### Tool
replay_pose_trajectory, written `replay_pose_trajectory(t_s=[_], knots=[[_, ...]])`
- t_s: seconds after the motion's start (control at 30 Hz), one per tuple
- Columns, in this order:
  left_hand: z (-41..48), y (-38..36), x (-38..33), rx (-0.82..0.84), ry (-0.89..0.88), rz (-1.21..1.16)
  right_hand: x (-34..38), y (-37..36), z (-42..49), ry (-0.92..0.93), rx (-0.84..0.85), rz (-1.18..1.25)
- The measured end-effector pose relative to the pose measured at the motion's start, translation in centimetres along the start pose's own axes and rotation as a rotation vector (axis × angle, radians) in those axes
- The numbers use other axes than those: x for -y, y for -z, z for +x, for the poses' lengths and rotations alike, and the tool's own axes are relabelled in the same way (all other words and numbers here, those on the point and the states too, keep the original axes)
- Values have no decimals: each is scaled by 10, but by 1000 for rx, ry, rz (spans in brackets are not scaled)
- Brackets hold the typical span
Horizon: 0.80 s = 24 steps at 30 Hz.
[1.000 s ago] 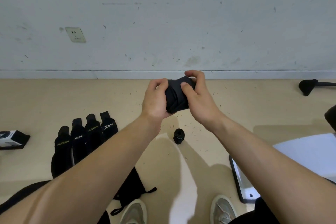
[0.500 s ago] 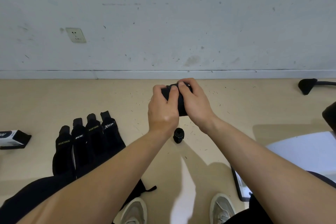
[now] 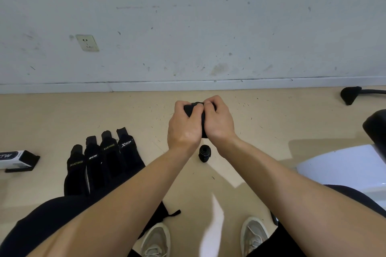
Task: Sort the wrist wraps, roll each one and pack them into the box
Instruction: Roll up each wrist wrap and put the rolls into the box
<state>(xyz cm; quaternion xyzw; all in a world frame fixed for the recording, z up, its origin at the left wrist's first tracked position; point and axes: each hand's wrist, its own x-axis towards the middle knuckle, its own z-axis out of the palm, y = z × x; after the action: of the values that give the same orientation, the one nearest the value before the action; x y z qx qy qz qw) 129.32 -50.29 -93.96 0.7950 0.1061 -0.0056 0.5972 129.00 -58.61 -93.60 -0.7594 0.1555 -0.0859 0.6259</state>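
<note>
left hand point(image 3: 183, 131), right hand point(image 3: 219, 124) — fingers point(image 3: 212, 101) curled round black wrap point(image 3: 188, 110); rolled wrap point(image 3: 204, 153) just below, flat wraps point(image 3: 104, 165), box point(image 3: 15, 159) leftward.

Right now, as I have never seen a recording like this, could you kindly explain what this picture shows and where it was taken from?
There is no machine: one camera worn on a person's head looks down at their bare arms. The left hand and right hand together grip a black wrist wrap, seemingly rolling it. On the floor below lies one rolled wrap; to the left lie four flat wraps side by side, and farther left a box. The person's shoes show at the bottom.
</note>
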Motion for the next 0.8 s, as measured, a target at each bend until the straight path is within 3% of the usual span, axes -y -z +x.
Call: replay_pose_trajectory(t_s=[0.1, 0.2, 0.33, 0.47, 0.67, 0.8], knots=[[2, 0, 5, 2, 5, 2, -4, 0, -2, -20, 9, -10], [7, 1, 13, 27, 73, -5, -10, 4, -2, -81, 127, 29], [13, 3, 28, 77, 316, -129, -23, 19, -3, -249, 414, 66], [14, -2, 49, 209, 570, -233, -51, 34, 0, -254, 606, -42], [26, -19, 95, 327, 741, -214, -103, 35, 12, -212, 620, -207], [36, -33, 137, 329, 860, -246, -151, 26, 18, -204, 519, -269]])
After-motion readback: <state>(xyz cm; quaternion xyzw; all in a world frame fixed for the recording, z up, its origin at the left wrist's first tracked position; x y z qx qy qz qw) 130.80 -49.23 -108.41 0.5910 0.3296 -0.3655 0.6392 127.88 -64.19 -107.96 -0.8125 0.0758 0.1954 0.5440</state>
